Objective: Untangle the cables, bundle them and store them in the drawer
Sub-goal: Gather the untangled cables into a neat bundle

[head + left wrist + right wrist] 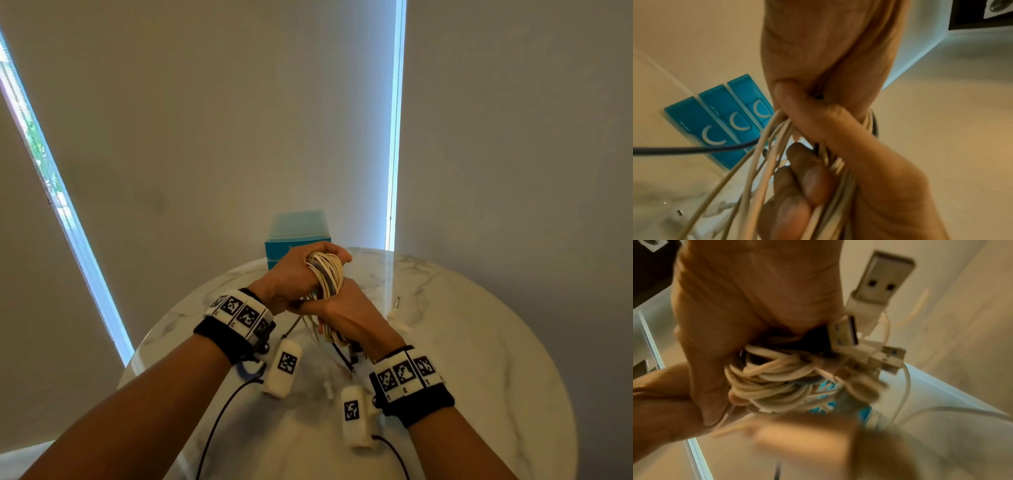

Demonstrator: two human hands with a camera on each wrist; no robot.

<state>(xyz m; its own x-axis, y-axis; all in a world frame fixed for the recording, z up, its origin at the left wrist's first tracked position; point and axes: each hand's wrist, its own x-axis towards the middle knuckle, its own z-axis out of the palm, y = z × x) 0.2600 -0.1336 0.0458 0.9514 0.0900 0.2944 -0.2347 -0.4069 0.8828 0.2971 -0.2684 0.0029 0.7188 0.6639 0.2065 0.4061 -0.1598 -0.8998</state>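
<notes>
A coil of white and grey cables (327, 275) is held up above the round marble table (479, 342). My left hand (301, 270) grips the coil's top, fingers curled round the loops. My right hand (346, 310) grips the lower part of the coil, and loose strands hang below it. In the right wrist view the cable coil (772, 382) ends in several USB plugs (879, 283) sticking out past the palm. The left wrist view shows white cable strands (760, 162) running through both hands. The blue drawer unit (297, 236) stands behind the hands, all three drawers (731, 123) closed.
A small plug (397, 303) and a bit of white cable lie on the table right of the hands. Black sensor leads (219, 421) trail from my wrists. Pale roller blinds (239, 120) hang just behind the table's far edge.
</notes>
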